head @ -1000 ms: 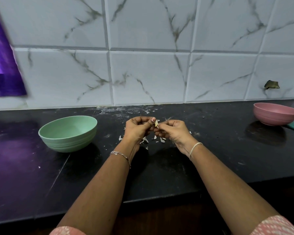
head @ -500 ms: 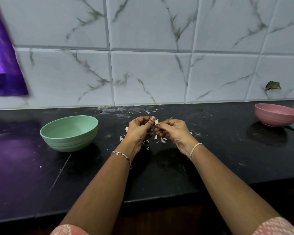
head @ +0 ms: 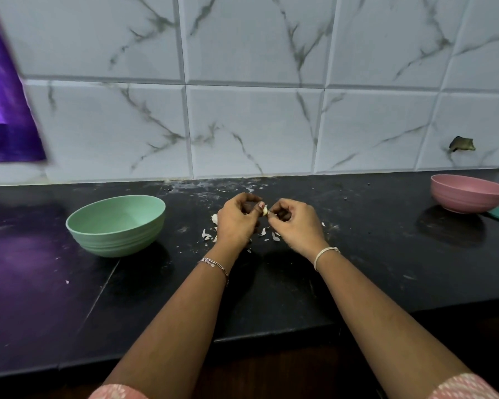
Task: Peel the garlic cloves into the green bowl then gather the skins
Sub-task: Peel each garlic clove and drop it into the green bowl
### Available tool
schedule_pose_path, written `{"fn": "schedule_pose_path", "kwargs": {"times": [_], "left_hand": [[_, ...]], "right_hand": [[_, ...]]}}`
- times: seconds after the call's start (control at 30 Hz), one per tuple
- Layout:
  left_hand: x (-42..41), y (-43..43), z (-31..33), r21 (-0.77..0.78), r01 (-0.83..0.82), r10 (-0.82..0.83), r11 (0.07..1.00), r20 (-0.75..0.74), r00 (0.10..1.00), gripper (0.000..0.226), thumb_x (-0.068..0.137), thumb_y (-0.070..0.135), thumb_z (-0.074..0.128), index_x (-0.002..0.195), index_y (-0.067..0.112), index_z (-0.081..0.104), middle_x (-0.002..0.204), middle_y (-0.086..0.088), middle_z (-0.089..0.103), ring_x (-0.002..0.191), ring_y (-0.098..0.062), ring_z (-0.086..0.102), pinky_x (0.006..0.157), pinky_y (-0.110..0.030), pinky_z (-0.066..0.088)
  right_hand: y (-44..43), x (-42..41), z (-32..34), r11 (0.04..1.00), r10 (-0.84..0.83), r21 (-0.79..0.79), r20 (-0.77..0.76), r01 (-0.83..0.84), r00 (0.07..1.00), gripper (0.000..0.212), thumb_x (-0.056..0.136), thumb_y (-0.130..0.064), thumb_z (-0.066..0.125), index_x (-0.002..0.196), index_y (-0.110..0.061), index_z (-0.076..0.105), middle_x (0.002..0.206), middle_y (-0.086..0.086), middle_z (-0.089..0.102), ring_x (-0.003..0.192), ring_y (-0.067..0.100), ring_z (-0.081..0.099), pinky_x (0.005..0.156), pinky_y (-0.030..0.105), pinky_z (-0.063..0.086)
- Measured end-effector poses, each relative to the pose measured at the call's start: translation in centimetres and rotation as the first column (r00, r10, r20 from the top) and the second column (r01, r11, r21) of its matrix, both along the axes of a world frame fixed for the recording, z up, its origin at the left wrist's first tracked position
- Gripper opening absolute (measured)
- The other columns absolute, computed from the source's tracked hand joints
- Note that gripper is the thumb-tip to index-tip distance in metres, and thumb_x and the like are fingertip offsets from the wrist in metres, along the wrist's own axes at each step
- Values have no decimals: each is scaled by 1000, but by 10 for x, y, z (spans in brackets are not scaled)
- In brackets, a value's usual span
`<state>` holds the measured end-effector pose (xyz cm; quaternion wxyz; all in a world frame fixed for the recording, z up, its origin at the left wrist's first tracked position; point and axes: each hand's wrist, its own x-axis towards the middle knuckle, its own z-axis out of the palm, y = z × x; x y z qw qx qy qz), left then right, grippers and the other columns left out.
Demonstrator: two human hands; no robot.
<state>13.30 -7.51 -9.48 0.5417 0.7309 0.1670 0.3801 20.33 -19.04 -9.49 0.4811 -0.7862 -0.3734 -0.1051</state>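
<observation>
Garlic clove [head: 265, 210] held between both hands above the counter [head: 372, 254], well to the right of the green bowl [head: 118, 240], whose visible interior shows no cloves. Risk: as skin tears free the small clove may slip from the fingertips and drop among the skins [head: 274, 236] scattered beneath, and loose flakes may spread wider, making them harder to gather. Left hand [head: 236, 223] curls thumb and fingers round the clove. Right hand [head: 296, 223] pinches its end, fingers curled. The forearms converge.
</observation>
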Motion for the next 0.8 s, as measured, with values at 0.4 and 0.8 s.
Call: {"fn": "schedule_pose_path", "kwargs": {"times": [0.4,0.8], "left_hand": [[-1,4,0,-22,138,-140,990,-110,984,23,86,6,70,109,8,69,95,-14,70,69,-18,64,59,-26,56],[-8,-2,4,-221,325,-336,920,-17,942,23,97,2,52,116,13,61,85,0,68,61,-7,55,54,-19,46]], "right_hand": [[-8,-2,1,966,-102,-191,346,176,933,10,91,-28,59,98,-29,66,90,-11,66,88,14,60,66,27,42],[-19,11,5,892,-322,-231,280,389,904,21,98,-28,55,112,-26,71,115,-1,51,98,23,57,70,32,45]]}}
